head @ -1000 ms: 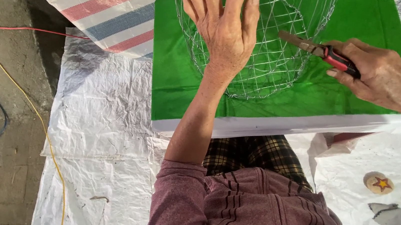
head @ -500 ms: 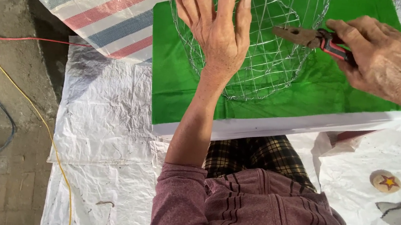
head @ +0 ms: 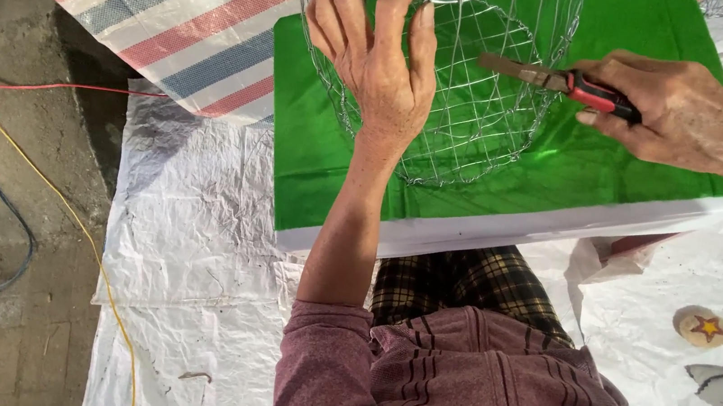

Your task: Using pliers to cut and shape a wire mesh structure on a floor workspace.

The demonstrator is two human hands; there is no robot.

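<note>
Since the earlier frames, the right hand has risen from the near edge of the green board toward the upper part of the wire mesh basket, and the pliers now lie level instead of slanting downward. That hand is closed around the red-and-black handles; the tip points left and sits against the basket's right side. Whether the tip grips a wire cannot be told. The left hand is spread wide, fingers curled over the basket's left wall and rim, steadying it. The basket stands on a green-covered surface with a white edge, directly in front of the person. White plastic sheeting covers the floor beneath. A striped tarpaulin lies at upper left. A red wire and a yellow cable cross the concrete floor on the left.
</note>
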